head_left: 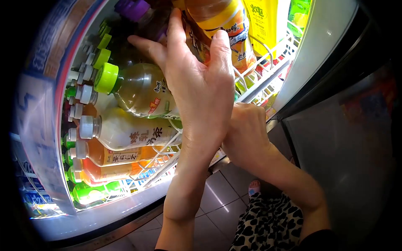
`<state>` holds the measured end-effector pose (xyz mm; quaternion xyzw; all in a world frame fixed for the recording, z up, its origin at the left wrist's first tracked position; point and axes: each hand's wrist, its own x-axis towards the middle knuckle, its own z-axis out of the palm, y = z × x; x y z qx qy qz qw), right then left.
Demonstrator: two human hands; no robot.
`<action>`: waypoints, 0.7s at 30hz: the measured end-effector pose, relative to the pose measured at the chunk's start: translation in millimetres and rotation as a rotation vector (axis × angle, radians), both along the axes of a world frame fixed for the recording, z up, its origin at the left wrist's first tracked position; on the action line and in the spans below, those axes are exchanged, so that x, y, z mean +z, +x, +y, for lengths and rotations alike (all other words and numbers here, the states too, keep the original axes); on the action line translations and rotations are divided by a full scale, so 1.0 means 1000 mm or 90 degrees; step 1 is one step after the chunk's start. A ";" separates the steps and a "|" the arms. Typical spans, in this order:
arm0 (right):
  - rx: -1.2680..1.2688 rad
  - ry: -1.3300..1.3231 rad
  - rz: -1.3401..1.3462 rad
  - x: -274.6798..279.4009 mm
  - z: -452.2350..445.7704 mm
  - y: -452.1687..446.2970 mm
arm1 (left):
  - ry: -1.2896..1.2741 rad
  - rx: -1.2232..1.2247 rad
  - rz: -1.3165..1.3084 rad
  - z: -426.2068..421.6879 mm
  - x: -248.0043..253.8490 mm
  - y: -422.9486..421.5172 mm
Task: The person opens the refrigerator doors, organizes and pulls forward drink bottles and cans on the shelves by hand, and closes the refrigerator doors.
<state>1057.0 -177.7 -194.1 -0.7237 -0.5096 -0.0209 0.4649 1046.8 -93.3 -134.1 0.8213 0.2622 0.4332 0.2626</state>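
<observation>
- The left hand's fingers (176, 31) stood wide apart, straight and fanned, with the thumb off to the right; I could not tell whether they pressed on any bottle.
- The left hand (199, 83) reached over the bottles at the upper centre of the frame, its back to the camera.
- Near its fingertips — upper left of centre — lay a dark plastic bottle with a purple screw cap (154, 26), partly covered by the hand.
- By the thumb, at the upper centre, was an amber-brown bottle with a yellow and orange label (234, 27).
- The right hand (245, 131) sat right of centre, partly behind the left wrist; its fingers were hidden, so I could not tell their state.
- Left of the left hand lay a clear bottle with a lime-green cap (140, 94), and below that a milky bottle with a white cap (123, 129).
- Lower left came bottles of orange drink (119, 157), then a bright green bottle (96, 192).
- A flat yellow pack with dark lettering (264, 27) stood at the upper right of centre.
- A white wire rack (264, 82) ran in front of the drinks.
- Farther out — bottom of the frame — were grey floor tiles (217, 194) and black-and-cream heart-patterned fabric (268, 221).
</observation>
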 end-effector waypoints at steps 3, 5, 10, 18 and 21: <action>0.020 -0.038 -0.007 0.009 -0.009 -0.001 | 0.004 -0.022 -0.044 -0.006 0.005 0.002; 0.019 -0.045 0.014 0.008 -0.012 -0.004 | -0.002 -0.027 -0.040 -0.011 0.005 0.000; 0.004 -0.037 -0.009 0.007 -0.030 -0.015 | 0.015 -0.039 -0.011 -0.028 0.007 -0.010; 0.029 0.031 0.072 0.009 -0.074 -0.021 | 0.021 -0.129 0.065 -0.061 0.012 -0.033; 0.021 -0.005 0.121 0.007 -0.074 -0.021 | 0.028 -0.172 0.024 -0.059 0.010 -0.033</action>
